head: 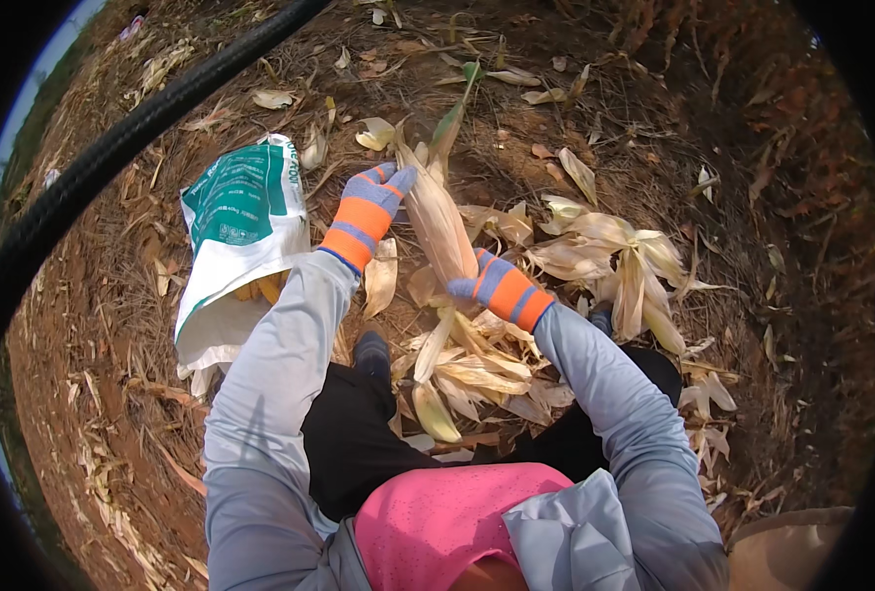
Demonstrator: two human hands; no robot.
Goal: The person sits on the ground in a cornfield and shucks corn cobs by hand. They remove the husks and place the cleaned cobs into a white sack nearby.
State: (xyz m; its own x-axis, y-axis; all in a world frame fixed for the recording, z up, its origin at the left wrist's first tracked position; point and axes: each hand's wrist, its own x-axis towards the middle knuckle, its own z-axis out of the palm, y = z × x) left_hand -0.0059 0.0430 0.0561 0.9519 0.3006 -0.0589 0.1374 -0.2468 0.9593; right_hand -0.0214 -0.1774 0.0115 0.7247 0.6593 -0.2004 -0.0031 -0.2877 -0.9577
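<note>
An ear of corn in dry husk [437, 218] is held up in front of me, its leafy tip pointing away. My left hand [369, 207], in an orange and grey striped knit glove, grips the husk near the upper end. My right hand [502, 287], gloved the same way, holds the lower end, with its thumb across the base. The kernels are hidden inside the husk. Loose stripped husks [474, 369] lie beneath the ear, between my feet. To the left, a white and green woven sack [242, 214] lies on its side, its mouth towards me; yellow corn ears [267, 287] show inside.
A spread bunch of dry husks [630, 258] lies to the right, near my right foot. Straw and scattered husk leaves cover the brown soil [703, 148]. A thick black cable [134, 125] crosses the upper left of the view. A tan object [788, 550] shows at lower right.
</note>
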